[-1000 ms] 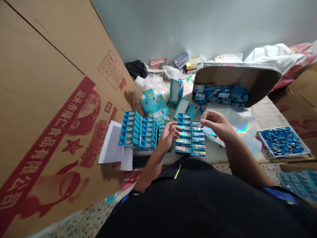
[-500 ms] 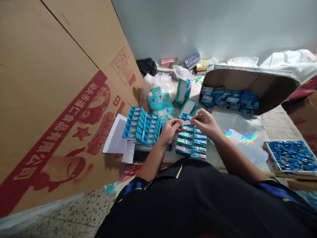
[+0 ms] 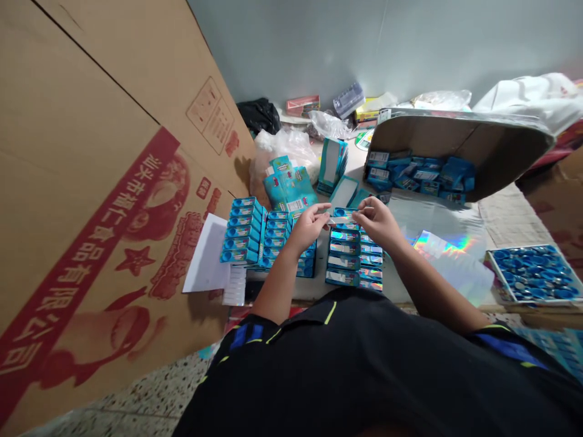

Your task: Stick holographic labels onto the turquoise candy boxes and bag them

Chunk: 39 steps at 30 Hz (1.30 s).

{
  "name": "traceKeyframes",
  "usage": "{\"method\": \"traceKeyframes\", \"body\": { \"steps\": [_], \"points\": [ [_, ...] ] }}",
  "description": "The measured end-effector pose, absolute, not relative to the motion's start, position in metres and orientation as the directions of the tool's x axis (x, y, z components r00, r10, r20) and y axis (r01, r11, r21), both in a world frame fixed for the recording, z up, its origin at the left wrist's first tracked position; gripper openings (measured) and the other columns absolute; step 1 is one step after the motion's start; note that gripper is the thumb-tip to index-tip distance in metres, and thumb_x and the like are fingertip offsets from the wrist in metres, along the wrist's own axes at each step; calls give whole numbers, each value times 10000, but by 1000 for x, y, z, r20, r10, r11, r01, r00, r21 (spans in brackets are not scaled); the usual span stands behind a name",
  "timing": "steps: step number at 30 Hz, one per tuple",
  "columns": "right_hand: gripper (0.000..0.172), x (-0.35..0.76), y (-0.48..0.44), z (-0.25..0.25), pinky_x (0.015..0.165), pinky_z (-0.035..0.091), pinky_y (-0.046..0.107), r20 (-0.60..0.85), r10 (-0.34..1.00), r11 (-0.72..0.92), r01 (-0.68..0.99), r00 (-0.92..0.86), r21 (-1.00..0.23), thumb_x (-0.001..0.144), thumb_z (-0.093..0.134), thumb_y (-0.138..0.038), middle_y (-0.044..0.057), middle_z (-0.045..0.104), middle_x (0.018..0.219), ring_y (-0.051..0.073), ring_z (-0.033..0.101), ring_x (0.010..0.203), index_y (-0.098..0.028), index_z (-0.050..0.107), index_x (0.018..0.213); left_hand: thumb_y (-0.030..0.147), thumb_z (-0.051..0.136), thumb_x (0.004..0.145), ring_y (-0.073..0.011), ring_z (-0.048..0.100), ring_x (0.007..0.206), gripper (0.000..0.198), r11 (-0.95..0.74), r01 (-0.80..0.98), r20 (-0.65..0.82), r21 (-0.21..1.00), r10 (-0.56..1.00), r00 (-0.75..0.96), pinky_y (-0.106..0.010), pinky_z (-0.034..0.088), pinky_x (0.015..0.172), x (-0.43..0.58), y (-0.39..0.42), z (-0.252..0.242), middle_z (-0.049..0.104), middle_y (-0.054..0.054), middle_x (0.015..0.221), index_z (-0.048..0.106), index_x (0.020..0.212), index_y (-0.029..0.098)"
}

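Pale strip (image 3: 340,220) is located above the top of the nearer blue box stacks (image 3: 350,258), too small for its print or material to be made out. Left thumb and fingertips (image 3: 324,210) are closed on its left end. Right fingers (image 3: 361,209) are curled just beside its right end; contact cannot be told. Hands are close together, left hand (image 3: 307,228) and right hand (image 3: 377,222) not touching each other.

Blue box stacks are in rows on the table (image 3: 310,291), directly below the strip. More blue box rows (image 3: 243,230) are at 9 o'clock, and flat printed box blanks (image 3: 290,191) are at 11 o'clock, on a clear plastic bag (image 3: 286,149). An open white-lined display box (image 3: 332,164) stands at 12 o'clock. A tilted cardboard carton lid (image 3: 460,139) with loose blue boxes (image 3: 419,173) in front of it is at 1 o'clock. A holographic sheet (image 3: 444,246) lies at 3 o'clock, with a tray of round blue pieces (image 3: 532,276) beyond it. White paper (image 3: 204,255) and a large red-printed cardboard sheet (image 3: 95,200) are at 9 o'clock. Nothing is seen between hands and strip.

Both forearms are angled in from the black shirt (image 3: 364,370), elbows wide, wrists raised off the table.
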State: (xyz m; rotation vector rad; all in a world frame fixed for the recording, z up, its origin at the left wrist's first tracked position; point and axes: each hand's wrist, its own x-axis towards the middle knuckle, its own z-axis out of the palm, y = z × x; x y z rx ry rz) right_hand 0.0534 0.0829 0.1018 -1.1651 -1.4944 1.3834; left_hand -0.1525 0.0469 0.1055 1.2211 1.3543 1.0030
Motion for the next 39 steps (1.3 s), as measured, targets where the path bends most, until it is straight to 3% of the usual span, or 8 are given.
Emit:
{"method": "traceKeyframes", "body": {
  "steps": [6,13,19,23,27,32,35,39],
  "points": [
    [336,44,84,86,624,387,286,-61,958,44,353,-280,-934,758,715,-429,-61,561,690,153,534,649,-251,487,928,279,645,936,-216,733,821,379,178,281,-182,943,983,-12,-317,534,790,-157,56,92,733,-37,759,639,1290,144],
    [214,37,87,92,741,364,326,-40,960,175,708,-276,-685,825,634,-289,-18,618,709,199,576,687,-255,425,856,265,625,950,-231,747,865,368,155,414,-167,897,986,-7,-325,534,810,-156,64,81,756,-48,825,652,1303,166],
    [174,33,85,90,845,325,367,1,950,269,821,-311,-504,856,595,-229,8,607,684,213,573,698,-235,427,814,274,649,941,-230,722,888,543,127,528,-151,840,989,2,-333,515,875,-153,67,70,787,-69,869,571,1450,101],
    [147,32,90,85,717,289,326,-41,936,269,783,-351,-561,848,602,-217,4,584,670,190,519,673,-228,476,774,368,655,953,-205,700,816,674,177,497,-212,850,977,16,-300,502,794,-163,71,59,774,-54,841,472,1536,83],
    [163,46,96,67,600,256,296,-77,946,116,550,-314,-827,774,654,-285,-35,456,610,149,395,594,-227,515,712,556,730,889,-173,625,638,928,250,532,-335,809,940,66,-260,423,625,-177,71,34,678,11,675,361,1604,93],
    [154,93,97,29,588,329,275,-12,981,20,160,-195,-987,795,653,-359,-80,300,615,129,328,568,-237,576,848,643,639,920,-181,649,663,747,293,431,-263,853,956,-130,-263,452,628,-186,53,10,665,-17,711,551,1461,135],
    [93,151,98,5,643,411,293,66,998,52,403,19,-914,813,568,-249,-31,423,706,157,440,636,-225,616,888,732,406,980,-187,626,672,790,268,390,-182,881,952,-245,-289,481,642,-187,36,6,661,-47,765,521,1450,108],
    [400,243,95,-29,850,494,344,13,986,-132,814,169,-565,734,483,-70,120,621,1077,227,603,925,-163,686,1066,798,289,958,-212,656,702,801,229,435,-32,871,909,-416,-340,543,750,-188,14,-3,681,-52,722,698,1205,155]
  ]
}}
